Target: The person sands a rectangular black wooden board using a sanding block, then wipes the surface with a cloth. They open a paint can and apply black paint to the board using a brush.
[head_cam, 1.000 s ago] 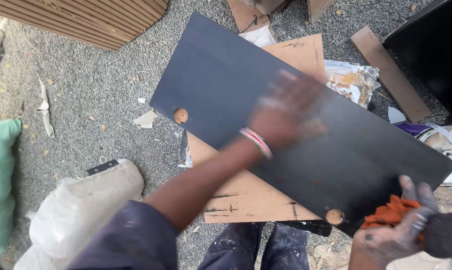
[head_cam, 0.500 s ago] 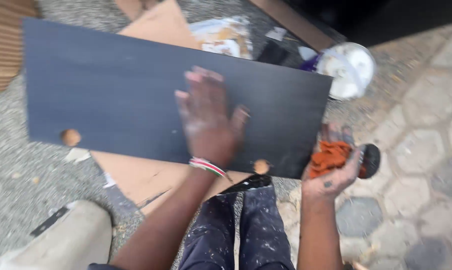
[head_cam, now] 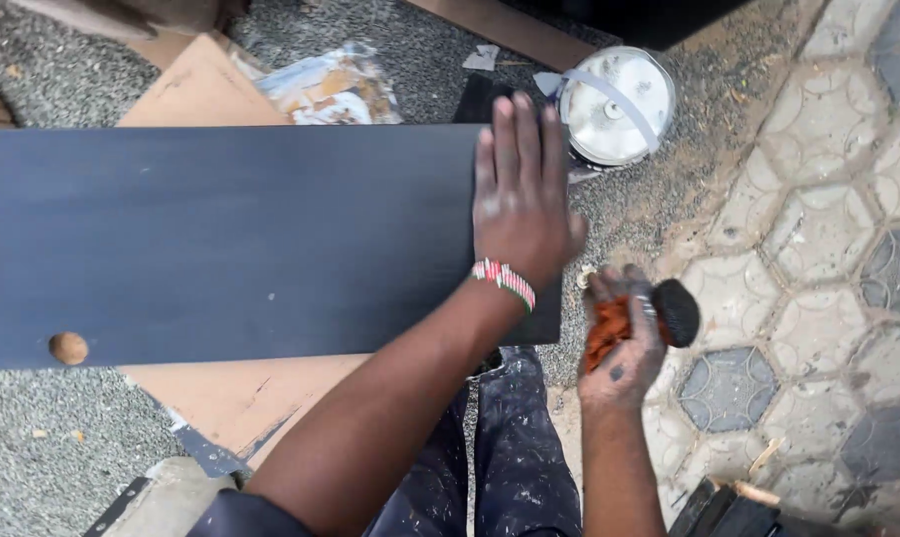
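A long dark-painted board (head_cam: 221, 239) lies flat across the ground, with a round wooden hole plug near its lower left corner (head_cam: 68, 347). My left hand (head_cam: 522, 199) rests palm down with fingers spread on the board's right end; a beaded bracelet circles its wrist. My right hand (head_cam: 624, 333) is off the board's lower right corner, closed around an orange rag (head_cam: 606, 328) and a black rounded object (head_cam: 677, 310).
A round metal tin (head_cam: 614, 104) with a strap handle stands just past the board's far right corner. Brown boards (head_cam: 241, 398) lie under the dark board. Crumpled printed paper (head_cam: 331, 89) lies behind. Gravel on the left, patterned paving stones (head_cam: 818, 298) on the right.
The view has swung so the board now lies level. My left hand has slid along it to the right end. My right hand still grips the rag beside the corner.
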